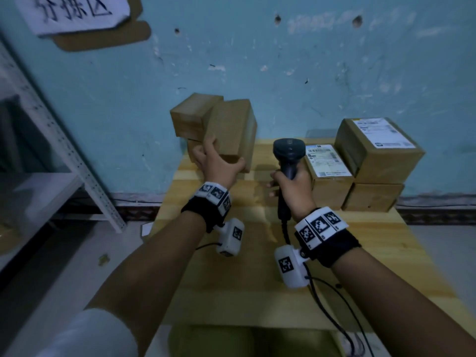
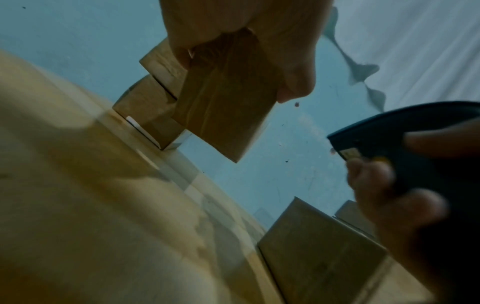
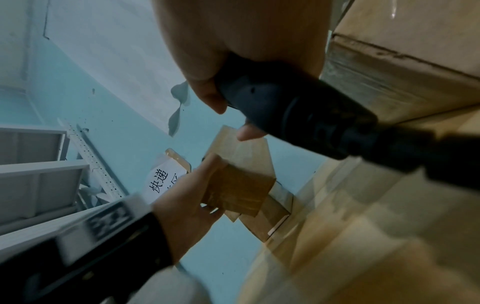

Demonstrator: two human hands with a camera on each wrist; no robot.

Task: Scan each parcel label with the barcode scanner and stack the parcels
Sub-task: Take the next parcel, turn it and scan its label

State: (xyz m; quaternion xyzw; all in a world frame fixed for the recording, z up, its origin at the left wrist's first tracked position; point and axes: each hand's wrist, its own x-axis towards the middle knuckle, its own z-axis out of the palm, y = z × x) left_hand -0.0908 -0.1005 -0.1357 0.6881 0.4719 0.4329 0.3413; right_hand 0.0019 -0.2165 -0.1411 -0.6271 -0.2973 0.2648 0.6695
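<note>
My left hand (image 1: pixel 219 161) grips a plain brown parcel (image 1: pixel 231 130) by its lower end and holds it tilted above the wooden table (image 1: pixel 257 292); no label shows on its visible faces. In the left wrist view the held parcel (image 2: pixel 226 107) hangs clear of the tabletop. Just behind it, two parcels (image 1: pixel 195 114) stand stacked at the back left. My right hand (image 1: pixel 288 181) grips the handle of the black barcode scanner (image 1: pixel 288 153), head up, right of the held parcel. The scanner handle (image 3: pixel 285 107) fills my right palm.
A labelled parcel (image 1: pixel 327 161) sits right of the scanner. Beside it is a two-high stack (image 1: pixel 378 148) with a label on top. The scanner cable (image 1: pixel 332 318) trails off the table's near edge. A grey metal shelf (image 1: pixel 51 140) stands left; the blue wall is close behind.
</note>
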